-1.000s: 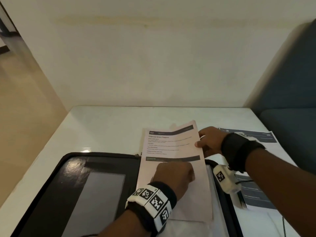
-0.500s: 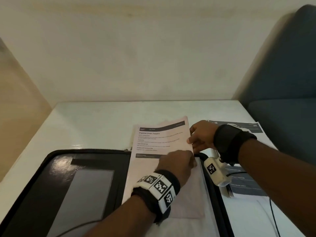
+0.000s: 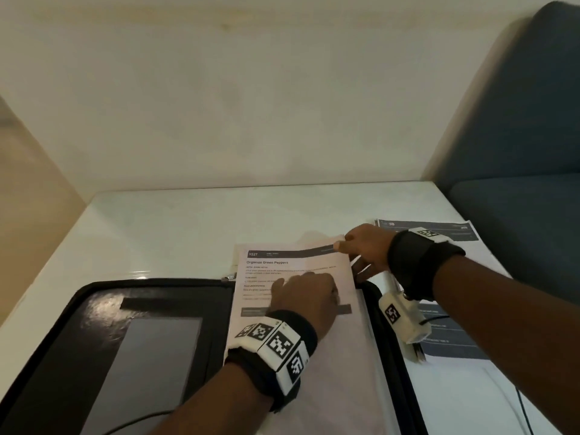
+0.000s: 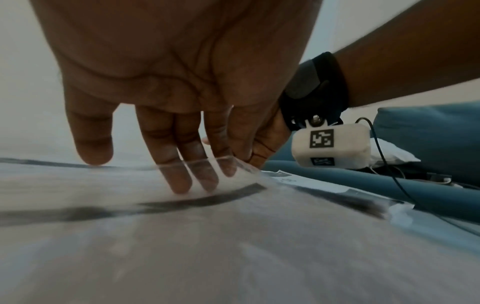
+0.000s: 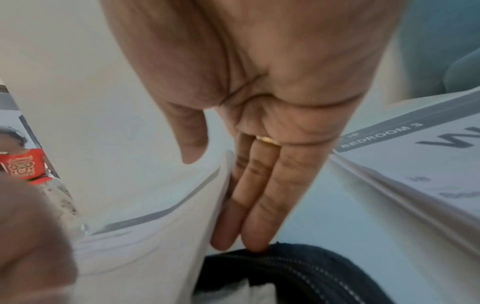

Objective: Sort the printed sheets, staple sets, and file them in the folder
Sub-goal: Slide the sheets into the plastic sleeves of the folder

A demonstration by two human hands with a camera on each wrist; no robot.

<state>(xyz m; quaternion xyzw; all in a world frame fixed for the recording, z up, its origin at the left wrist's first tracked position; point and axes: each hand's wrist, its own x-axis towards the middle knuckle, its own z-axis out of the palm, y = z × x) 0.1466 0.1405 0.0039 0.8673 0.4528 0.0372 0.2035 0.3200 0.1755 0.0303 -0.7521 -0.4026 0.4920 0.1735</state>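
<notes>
A printed set (image 3: 292,262) headed "Organize Green Peppers" lies over the right half of the open black zip folder (image 3: 94,324), its top end past the folder's far edge. My left hand (image 3: 304,293) rests flat on the page. Its straight fingers (image 4: 179,164) press down, and their tips sit under a clear film. My right hand (image 3: 367,249) pinches the set's raised far right corner, thumb on top. The straight fingers (image 5: 259,195) lie under the sheet edge (image 5: 155,236), one tip touching the folder's zip rim (image 5: 298,271).
More printed sheets (image 3: 464,229) lie on the white table (image 3: 188,230) to the right of the folder, one headed "BEDROOM 3" (image 5: 402,164). A blue sofa (image 3: 518,152) stands at the right and a pale wall behind. A thin cable (image 3: 524,409) runs near the front right.
The printed set has slid a little further into the folder. My left hand now sits higher up the page, over the text lines. My right hand stays at the corner.
</notes>
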